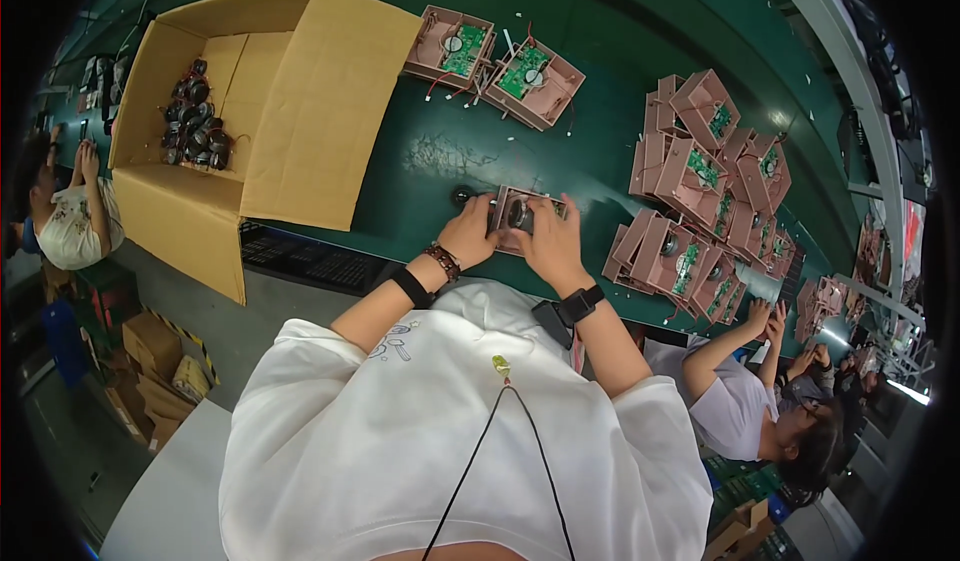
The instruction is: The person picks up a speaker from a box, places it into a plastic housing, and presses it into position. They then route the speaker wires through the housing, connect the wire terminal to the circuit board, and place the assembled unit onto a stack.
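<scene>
In front of me on the green bench lies a pinkish-brown plastic housing (507, 245), with a dark round speaker (520, 214) inside it. My left hand (468, 233) is closed at the housing's left side; a dark piece by its fingertips is too small to name. My right hand (551, 245) grips the right side, its thumb against the speaker and its other fingers at the outer wall. Just beyond my left fingers a loose black speaker (461, 196) rests on the bench. My hands partly cover the housing.
An open cardboard box (312, 111) holding several wired speakers (196, 121) stands at left. Two housings with green circuit boards (463, 51) lie at the far side. More housings (690, 181) are piled at right, near a co-worker (740, 401). Another person (80, 211) is far left.
</scene>
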`<state>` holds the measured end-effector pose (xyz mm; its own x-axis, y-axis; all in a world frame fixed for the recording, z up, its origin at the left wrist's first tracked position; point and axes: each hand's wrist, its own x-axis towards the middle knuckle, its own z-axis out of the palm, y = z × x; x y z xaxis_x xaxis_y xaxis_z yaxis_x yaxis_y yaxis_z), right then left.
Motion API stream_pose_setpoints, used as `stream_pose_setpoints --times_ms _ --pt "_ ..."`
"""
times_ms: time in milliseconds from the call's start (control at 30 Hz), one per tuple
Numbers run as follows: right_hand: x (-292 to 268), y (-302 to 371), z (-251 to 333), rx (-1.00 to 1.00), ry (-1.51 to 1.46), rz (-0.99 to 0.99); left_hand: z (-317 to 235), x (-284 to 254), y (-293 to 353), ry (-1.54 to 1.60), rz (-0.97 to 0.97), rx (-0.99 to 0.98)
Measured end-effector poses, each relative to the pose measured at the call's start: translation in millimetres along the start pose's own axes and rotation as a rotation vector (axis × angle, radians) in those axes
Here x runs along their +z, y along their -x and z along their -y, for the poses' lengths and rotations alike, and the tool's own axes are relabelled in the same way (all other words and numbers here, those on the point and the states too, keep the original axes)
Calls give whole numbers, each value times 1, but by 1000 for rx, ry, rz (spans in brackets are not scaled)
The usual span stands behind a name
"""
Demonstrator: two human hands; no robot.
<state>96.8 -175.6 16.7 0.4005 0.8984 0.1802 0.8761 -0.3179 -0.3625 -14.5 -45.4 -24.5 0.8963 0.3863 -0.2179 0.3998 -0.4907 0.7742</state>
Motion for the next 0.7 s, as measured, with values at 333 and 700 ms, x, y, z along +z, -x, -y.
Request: stream_pose_setpoints --times_ms 333,700 --pt "3 -5 2 134 33 45 10 3 -3 100 45 -17" --pt "21 -4 -5 203 -28 -2 4 -6 -5 184 151 -76"
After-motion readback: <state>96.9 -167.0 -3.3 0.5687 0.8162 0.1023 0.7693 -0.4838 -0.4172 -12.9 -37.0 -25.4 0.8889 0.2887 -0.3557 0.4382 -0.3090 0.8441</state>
